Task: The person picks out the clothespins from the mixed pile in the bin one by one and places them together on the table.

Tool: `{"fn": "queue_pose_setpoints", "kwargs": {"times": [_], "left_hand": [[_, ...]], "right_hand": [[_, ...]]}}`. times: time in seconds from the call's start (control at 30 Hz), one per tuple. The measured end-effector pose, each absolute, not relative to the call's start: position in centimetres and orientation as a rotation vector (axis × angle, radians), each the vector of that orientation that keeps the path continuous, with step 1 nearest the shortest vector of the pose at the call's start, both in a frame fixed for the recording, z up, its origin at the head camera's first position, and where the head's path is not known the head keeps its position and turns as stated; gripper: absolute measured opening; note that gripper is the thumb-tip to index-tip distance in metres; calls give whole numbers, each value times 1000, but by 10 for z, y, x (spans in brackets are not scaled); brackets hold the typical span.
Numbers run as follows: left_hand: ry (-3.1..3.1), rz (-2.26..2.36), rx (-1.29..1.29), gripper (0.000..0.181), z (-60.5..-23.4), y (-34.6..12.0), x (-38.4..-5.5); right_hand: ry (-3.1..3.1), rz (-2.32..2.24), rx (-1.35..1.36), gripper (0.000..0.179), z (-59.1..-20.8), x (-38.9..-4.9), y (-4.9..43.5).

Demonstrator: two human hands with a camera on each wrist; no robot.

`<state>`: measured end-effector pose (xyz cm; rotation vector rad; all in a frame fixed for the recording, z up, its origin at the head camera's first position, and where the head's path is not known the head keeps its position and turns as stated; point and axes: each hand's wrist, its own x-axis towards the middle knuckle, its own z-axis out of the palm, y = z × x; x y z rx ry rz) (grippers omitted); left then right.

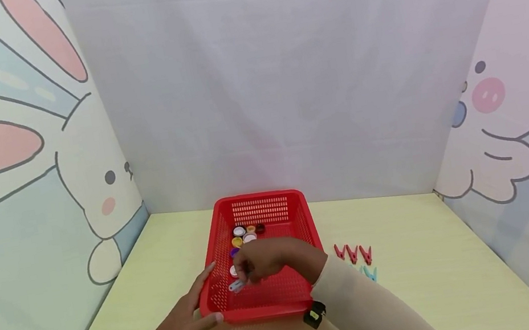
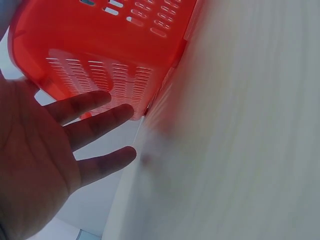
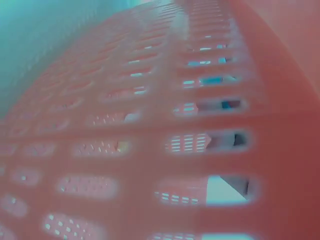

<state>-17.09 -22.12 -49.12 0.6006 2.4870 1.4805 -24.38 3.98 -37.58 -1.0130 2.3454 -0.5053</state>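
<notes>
A red plastic basket (image 1: 267, 310) with slotted walls stands on the table. Over its left part, my right hand (image 1: 261, 259) reaches in with curled fingers, pinching a small flat pale-grey piece (image 1: 236, 286) with a hole near its end; its exact kind is unclear. At the front left corner, my left hand (image 1: 183, 319) rests against the basket with its thumb on the rim. The left wrist view shows its fingers (image 2: 100, 125) straight and spread beside the basket wall. Several round caps (image 1: 239, 231) in white, yellow, purple and dark colours lie inside, partly hidden by my right hand.
Right of the basket lie red clothespins (image 1: 353, 253) in a row, with light-blue clothespins (image 1: 370, 273) in front, partly covered by my right sleeve. A black wrist device (image 1: 315, 315) sits near the front right corner. The basket's slotted wall (image 3: 135, 125) fills the blurred right wrist view.
</notes>
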Motion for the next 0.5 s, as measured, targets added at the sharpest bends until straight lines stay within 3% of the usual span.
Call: {"fn": "queue_pose_setpoints", "kwargs": {"times": [0.33, 0.5], "left_hand": [[2481, 1461, 588, 112, -489, -220, -171], [2474, 1464, 603, 110, -490, -222, -171]], "right_hand": [[2361, -605, -1011, 21, -366, -235, 57], [2380, -649, -960, 35, -366, -236, 64]]}}
